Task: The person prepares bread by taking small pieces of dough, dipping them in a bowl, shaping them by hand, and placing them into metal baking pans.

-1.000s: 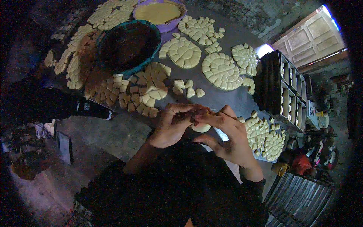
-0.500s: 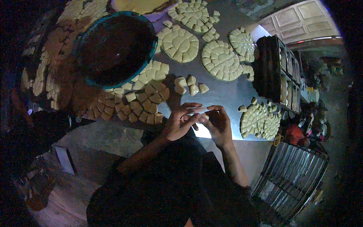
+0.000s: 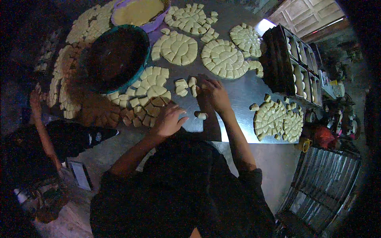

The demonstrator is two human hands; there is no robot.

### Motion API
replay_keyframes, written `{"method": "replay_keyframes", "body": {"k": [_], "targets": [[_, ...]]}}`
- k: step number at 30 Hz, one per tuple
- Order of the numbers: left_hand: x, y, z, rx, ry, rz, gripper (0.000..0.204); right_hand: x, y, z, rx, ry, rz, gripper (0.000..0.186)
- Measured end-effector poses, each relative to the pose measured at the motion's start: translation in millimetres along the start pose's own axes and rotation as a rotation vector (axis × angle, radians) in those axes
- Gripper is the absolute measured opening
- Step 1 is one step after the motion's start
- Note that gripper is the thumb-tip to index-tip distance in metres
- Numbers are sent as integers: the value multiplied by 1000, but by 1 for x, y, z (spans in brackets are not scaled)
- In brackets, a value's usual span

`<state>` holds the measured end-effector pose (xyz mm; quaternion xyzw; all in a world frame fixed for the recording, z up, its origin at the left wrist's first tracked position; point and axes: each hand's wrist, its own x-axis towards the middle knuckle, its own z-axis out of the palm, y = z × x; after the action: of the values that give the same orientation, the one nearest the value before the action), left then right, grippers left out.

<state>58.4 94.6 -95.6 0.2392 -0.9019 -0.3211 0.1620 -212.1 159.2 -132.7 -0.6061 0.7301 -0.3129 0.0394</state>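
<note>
My left hand (image 3: 170, 120) is open with its fingers spread and the thumb apart, beside the cut dough pieces (image 3: 150, 110) at the table's near edge. Nothing is in it. Just right of it a small whitish shaped dough piece (image 3: 201, 115) lies alone on the metal table (image 3: 234, 107). My right hand (image 3: 215, 94) reaches farther forward, palm down, its fingers curled at a small group of loose dough pieces (image 3: 181, 87). What lies under those fingers is hidden.
Scored dough rounds (image 3: 224, 58) cover the far table, with another pair (image 3: 274, 119) at right. A dark teal-rimmed basin (image 3: 145, 65) and a purple tub (image 3: 158, 20) stand left. Black trays (image 3: 299, 65) edge the right side. Another person's arm (image 3: 43, 127) shows far left.
My hands, earlier together around a pale piece, are now apart. That piece appears to lie on the table. My right hand has moved forward to the loose dough; the left has moved left and opened.
</note>
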Motion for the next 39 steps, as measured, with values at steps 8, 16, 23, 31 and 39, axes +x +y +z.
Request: {"method": "replay_keyframes", "body": {"k": [8,16,23,31,39], "targets": [[42,108,-14,-343,430,-171,29,-17,-50,-71,910,-3,548,16],[60,183,16,-735,487,-223,20,-50,-74,-133,1312,-12,536,14],[42,219,38,-668,781,-41,17,-74,-74,-165,1548,-66,599,16],[45,232,-8,-764,774,-53,18,-51,-113,-190,1297,71,248,25],[35,182,-87,-136,849,310,32,-1,-170,-156,1445,-76,249,26]]}}
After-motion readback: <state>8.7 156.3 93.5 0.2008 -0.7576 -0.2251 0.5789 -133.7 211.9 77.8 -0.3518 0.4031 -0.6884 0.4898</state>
